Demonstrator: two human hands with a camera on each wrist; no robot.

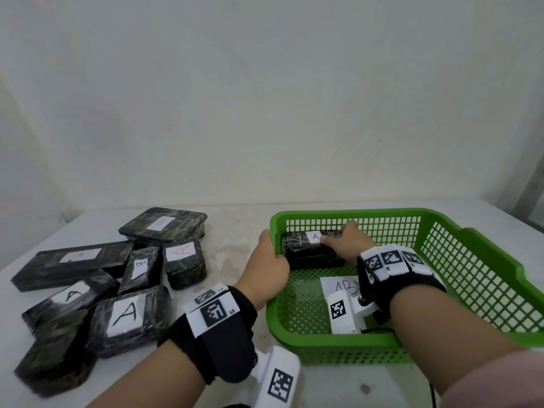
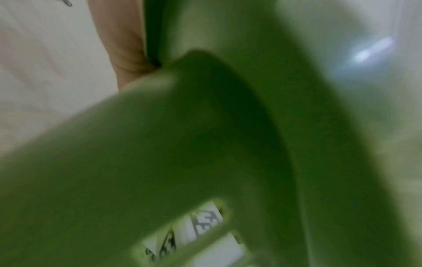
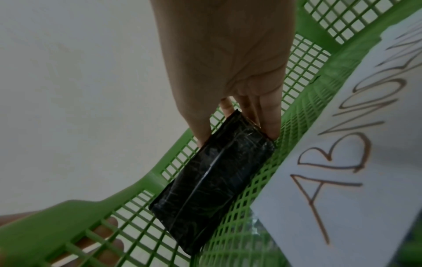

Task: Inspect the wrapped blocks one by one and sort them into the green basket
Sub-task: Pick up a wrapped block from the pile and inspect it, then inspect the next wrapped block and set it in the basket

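Note:
A green mesh basket [image 1: 482, 278] stands on the right of the white table. In its far left corner lies a dark wrapped block [image 1: 309, 250] with a white label marked A. My right hand [image 1: 343, 241] grips that block at its right end, thumb on top and fingers [image 3: 269, 115] behind it; the block [image 3: 212, 180] rests on the basket floor. My left hand [image 1: 269, 260] grips the basket's left rim [image 2: 205, 126], fingers curled over the edge. Several more wrapped blocks [image 1: 126, 316], labelled A or B, lie piled at the table's left.
A white paper sheet [image 1: 338, 287] with handwritten letters [image 3: 331, 180] lies on the basket floor. A pale wall runs behind the table. Bare tabletop [image 1: 235, 231] shows between the pile and the basket.

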